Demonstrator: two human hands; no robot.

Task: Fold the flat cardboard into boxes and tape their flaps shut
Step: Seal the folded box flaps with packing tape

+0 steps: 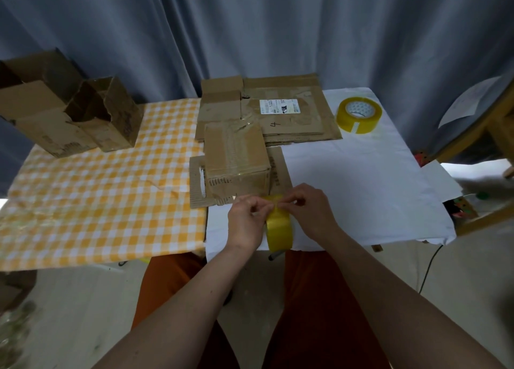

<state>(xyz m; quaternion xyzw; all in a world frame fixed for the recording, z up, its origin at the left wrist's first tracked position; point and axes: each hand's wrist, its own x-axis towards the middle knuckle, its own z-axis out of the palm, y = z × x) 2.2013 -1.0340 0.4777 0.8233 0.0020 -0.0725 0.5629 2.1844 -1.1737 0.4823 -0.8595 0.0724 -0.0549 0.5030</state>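
Note:
A small folded cardboard box point(236, 157) stands on a flat cardboard sheet point(281, 171) near the table's front, its top covered with clear tape. Just in front of it I hold a yellow tape roll point(279, 229) upright. My left hand point(246, 220) and my right hand point(311, 210) both pinch the roll at its top edge, fingertips close together. Behind the box lies a stack of flat cardboard point(292, 118) with a white label.
A second yellow tape roll point(358, 114) sits at the back right on the white cloth point(361, 179). Two open cardboard boxes point(69, 110) stand at the back left on the yellow checked cloth point(97, 202). A wooden chair point(489, 135) is at the right.

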